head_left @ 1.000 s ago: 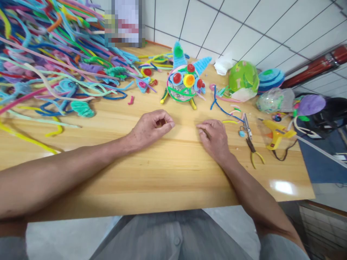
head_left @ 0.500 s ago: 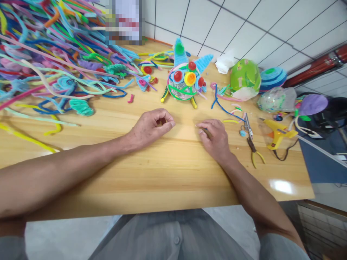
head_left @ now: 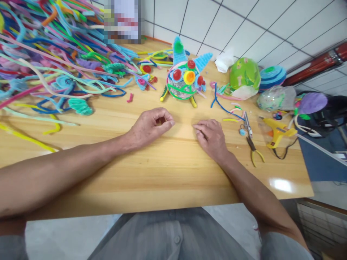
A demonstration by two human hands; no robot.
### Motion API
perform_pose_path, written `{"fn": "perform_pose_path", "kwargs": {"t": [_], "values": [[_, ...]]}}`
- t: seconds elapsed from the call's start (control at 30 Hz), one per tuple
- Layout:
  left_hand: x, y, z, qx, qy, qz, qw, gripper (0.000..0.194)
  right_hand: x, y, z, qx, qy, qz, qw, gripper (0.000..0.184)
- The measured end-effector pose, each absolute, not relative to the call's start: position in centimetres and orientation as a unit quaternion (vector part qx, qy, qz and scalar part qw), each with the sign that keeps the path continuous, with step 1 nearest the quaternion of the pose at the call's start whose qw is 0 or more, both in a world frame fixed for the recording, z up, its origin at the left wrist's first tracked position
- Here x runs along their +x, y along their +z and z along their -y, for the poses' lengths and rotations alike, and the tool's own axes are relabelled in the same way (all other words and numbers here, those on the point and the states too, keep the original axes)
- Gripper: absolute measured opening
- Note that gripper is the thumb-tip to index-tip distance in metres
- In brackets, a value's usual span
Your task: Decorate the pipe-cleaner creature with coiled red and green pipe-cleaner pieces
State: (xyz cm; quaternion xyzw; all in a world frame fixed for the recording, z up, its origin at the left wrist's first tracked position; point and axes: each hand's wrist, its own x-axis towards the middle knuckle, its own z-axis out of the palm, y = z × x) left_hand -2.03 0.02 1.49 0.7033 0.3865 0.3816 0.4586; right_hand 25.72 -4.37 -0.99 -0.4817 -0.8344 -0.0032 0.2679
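Note:
My left hand (head_left: 151, 126) rests on the wooden table (head_left: 168, 169) in a loose fist, fingers curled with nothing visible inside. My right hand (head_left: 211, 139) lies beside it, fingers curled down against the tabletop, holding nothing that I can see. Just beyond both hands stands a round pipe-cleaner figure (head_left: 184, 83) with blue cone ears, red and yellow coiled discs and yellow feet. Neither hand touches it.
A large heap of coloured pipe cleaners (head_left: 51, 57) covers the table's far left. To the right lie pliers with yellow handles (head_left: 252, 148), a yellow glue gun (head_left: 276, 131), a green ball (head_left: 244, 77), a blue coil (head_left: 271, 76) and pipe-cleaner scraps (head_left: 227, 108).
Both hands stay where they were. The right hand's fingers shifted slightly on the tabletop; the view drifted a little.

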Motion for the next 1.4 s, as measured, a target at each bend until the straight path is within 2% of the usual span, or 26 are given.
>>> {"fn": "perform_pose_path", "kwargs": {"t": [0.4, 0.57, 0.77, 1.13, 1.4], "values": [[-2.1, 1.3, -0.1, 0.706, 0.382, -0.384, 0.456, 0.021, 26.0, -0.2, 4.7, -0.494, 0.036, 0.815, 0.301, 0.022], [-2.1, 1.2, -0.1, 0.711, 0.379, -0.385, 0.451, 0.020, 25.0, 0.0, 5.1, -0.447, 0.054, 0.853, 0.266, 0.024], [-2.1, 1.5, -0.1, 0.711, 0.374, -0.390, 0.449, 0.020, 24.7, 0.1, 5.2, -0.464, 0.049, 0.858, 0.214, 0.024], [-2.1, 1.3, -0.1, 0.707, 0.378, -0.385, 0.457, 0.020, 25.6, -0.3, 4.9, -0.502, -0.001, 0.817, 0.284, 0.020], [-2.1, 1.3, -0.1, 0.707, 0.377, -0.388, 0.455, 0.020, 25.6, -0.7, 4.7, -0.509, 0.003, 0.818, 0.267, 0.021]]}}
